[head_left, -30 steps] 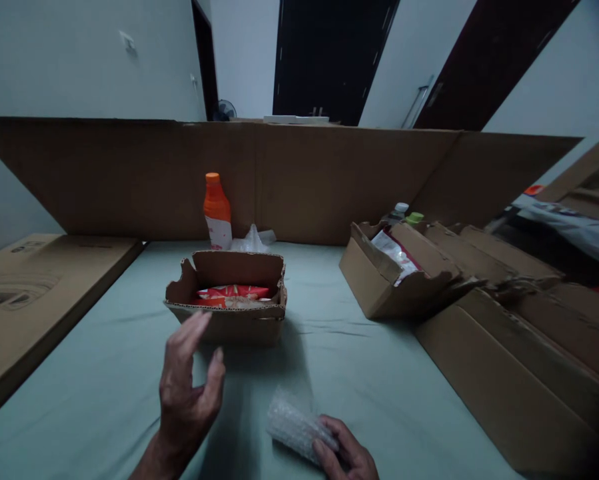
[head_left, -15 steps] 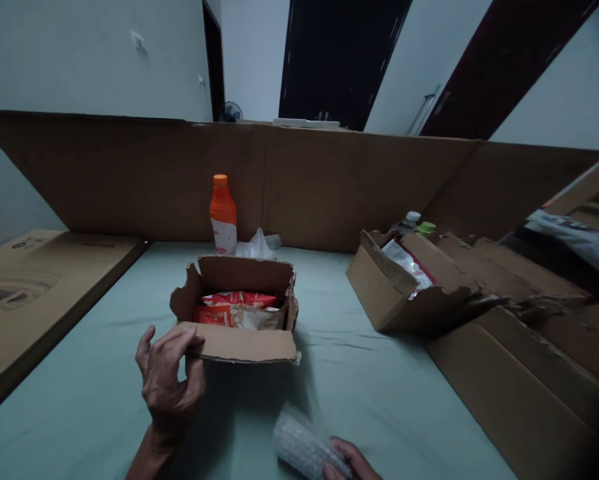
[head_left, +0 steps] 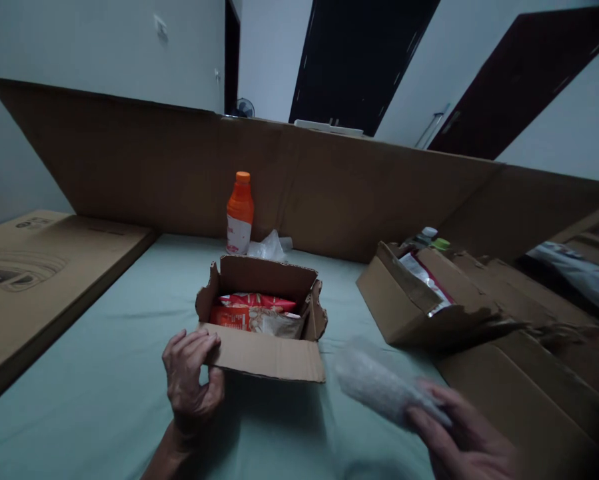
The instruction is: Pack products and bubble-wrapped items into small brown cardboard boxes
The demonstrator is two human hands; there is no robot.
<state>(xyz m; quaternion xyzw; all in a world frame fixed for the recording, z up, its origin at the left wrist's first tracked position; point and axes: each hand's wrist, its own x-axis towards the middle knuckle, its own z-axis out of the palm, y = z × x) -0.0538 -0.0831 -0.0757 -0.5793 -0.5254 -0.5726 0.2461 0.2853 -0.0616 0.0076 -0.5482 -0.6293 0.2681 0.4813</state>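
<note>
Middle carton (head_left: pixel 269 273) on a cloth (head_left: pixel 109 373), flat carton (head_left: pixel 79 250) left, upright cartons (head_left: pixel 386 293) right
Food packets (head_left: pixel 236 318) lie inside; behind, a bottle (head_left: pixel 240 213) with plastic wrapping (head_left: pixel 272 247) at its right, then a cardboard panel (head_left: pixel 369 193). Left hand (head_left: pixel 192 380) at the front flap (head_left: pixel 272 357), bubble-wrap bundle (head_left: pixel 374 380) in the right hand (head_left: pixel 464 430), front right.

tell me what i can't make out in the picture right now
All in the head view:
What the bubble-wrap bundle holds, if anything: blurred, hidden by the wrap and partly by the right hand.
Right forearm: cut off by the bottom edge.
Floor of the open box: hidden by packets.
Fine print on the packets: too small.
White-capped bottle's base: hidden by the box at right.
</note>
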